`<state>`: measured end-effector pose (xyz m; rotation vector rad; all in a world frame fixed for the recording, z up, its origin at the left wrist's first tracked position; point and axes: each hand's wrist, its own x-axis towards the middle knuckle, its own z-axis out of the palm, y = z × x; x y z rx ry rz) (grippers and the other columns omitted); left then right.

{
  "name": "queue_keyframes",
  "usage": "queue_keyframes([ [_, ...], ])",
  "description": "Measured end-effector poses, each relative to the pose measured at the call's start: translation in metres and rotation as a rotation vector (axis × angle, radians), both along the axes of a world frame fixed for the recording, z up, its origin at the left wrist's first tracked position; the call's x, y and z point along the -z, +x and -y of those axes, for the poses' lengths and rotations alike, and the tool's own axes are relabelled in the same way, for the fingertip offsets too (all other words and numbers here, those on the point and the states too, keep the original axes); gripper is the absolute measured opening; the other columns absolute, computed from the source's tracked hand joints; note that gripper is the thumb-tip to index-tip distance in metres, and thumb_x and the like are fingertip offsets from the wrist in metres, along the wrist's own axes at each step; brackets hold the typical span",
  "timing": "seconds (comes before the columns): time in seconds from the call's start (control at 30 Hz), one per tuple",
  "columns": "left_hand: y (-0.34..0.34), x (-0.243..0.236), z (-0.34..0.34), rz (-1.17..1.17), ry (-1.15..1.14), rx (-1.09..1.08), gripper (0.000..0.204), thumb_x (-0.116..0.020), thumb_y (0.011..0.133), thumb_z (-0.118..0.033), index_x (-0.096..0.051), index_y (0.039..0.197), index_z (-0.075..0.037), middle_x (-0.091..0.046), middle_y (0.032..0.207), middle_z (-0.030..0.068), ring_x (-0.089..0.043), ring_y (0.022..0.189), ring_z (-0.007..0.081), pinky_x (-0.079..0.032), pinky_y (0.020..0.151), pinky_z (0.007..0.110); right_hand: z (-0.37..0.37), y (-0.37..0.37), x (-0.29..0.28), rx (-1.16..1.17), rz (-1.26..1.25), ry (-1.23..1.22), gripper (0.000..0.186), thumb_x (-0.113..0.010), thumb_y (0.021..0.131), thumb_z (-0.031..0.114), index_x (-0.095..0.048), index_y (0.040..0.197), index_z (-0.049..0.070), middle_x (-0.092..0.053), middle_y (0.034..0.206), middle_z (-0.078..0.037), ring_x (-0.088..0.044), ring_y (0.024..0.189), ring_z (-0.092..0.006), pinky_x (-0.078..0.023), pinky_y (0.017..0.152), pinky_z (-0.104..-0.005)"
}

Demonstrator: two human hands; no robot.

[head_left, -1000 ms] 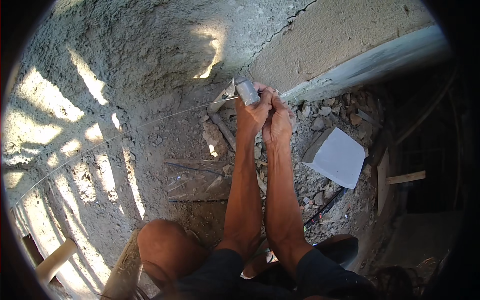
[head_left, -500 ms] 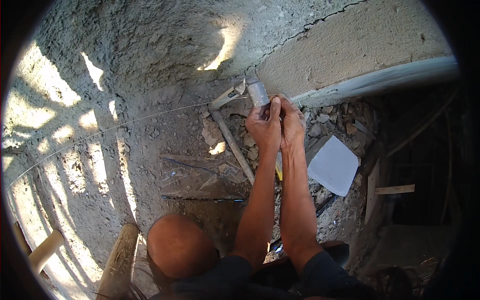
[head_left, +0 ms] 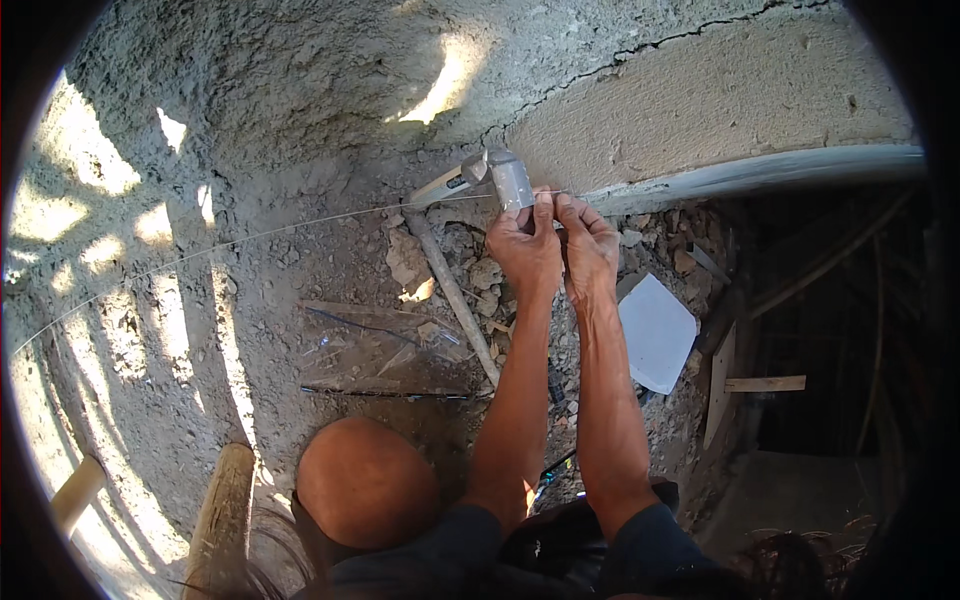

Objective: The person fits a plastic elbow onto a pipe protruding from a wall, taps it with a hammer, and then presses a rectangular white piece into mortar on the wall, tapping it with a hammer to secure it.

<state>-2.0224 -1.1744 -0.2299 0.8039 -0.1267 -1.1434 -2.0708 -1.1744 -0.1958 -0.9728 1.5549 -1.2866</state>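
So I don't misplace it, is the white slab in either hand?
No, the white slab lies apart from the left hand and right hand, lower and farther right in view.

Left hand (head_left: pixel 527 248) is working at lower end of grey cylinder (head_left: pixel 512 182), right hand (head_left: pixel 591 248) curling just beside; thin string (head_left: pixel 320 218) running leftward; white slab (head_left: pixel 657 334) lying right of forearms (head_left: pixel 611 390).
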Motion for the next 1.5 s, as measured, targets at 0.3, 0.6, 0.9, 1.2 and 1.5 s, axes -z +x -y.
queue_keyframes([
  [0.3,-0.016,0.001,0.011,0.076,0.012,-0.075,0.012,-0.067,0.095,-0.004,-0.065,0.098,0.007,-0.074,0.091,0.0116,-0.068,0.077,0.0132,-0.055,0.064,0.028,-0.022,-0.023,-0.060,-0.123,-0.969,-0.059,0.017,-0.068,0.096,0.012,-0.075,0.101,-0.003,-0.076,0.082,-0.007,-0.068,0.070,-0.0094,-0.054,0.064,-0.0255],
  [0.6,-0.013,0.009,0.024,0.305,-0.044,-0.191,0.005,-0.070,0.090,-0.001,-0.069,0.087,0.003,-0.074,0.083,0.0100,-0.067,0.069,0.0168,-0.053,0.063,0.031,-0.051,-0.037,-0.071,-0.296,-1.292,-0.021,0.018,-0.069,0.093,0.016,-0.075,0.094,-0.001,-0.071,0.071,-0.015,-0.070,0.061,-0.0185,-0.053,0.061,-0.0323],
  [0.9,-0.004,0.000,0.022,0.555,0.069,-0.124,0.005,-0.074,0.082,-0.003,-0.069,0.081,-0.003,-0.072,0.076,0.0096,-0.067,0.070,0.0265,-0.049,0.074,0.040,-0.070,-0.050,-0.074,-0.405,-1.401,0.153,0.023,-0.068,0.094,0.021,-0.074,0.095,-0.001,-0.071,0.073,-0.018,-0.069,0.060,-0.0251,-0.053,0.061,-0.0369],
  [1.2,-0.009,0.001,0.022,0.578,0.047,-0.230,0.005,-0.074,0.081,-0.003,-0.070,0.081,-0.005,-0.069,0.073,0.0086,-0.064,0.069,0.0302,-0.047,0.072,0.040,-0.087,-0.059,-0.073,-0.444,-1.418,0.122,0.024,-0.067,0.095,0.021,-0.074,0.095,-0.002,-0.071,0.075,-0.021,-0.070,0.061,-0.0291,-0.054,0.061,-0.0390],
  [1.5,-0.012,-0.002,0.023,0.575,0.060,-0.262,0.005,-0.075,0.080,-0.001,-0.071,0.080,-0.004,-0.069,0.074,0.0108,-0.065,0.068,0.0306,-0.048,0.068,0.040,-0.113,-0.068,-0.071,-0.444,-1.401,0.202,0.023,-0.066,0.095,0.021,-0.075,0.094,0.000,-0.071,0.075,-0.020,-0.069,0.061,-0.0301,-0.053,0.060,-0.0393],
])
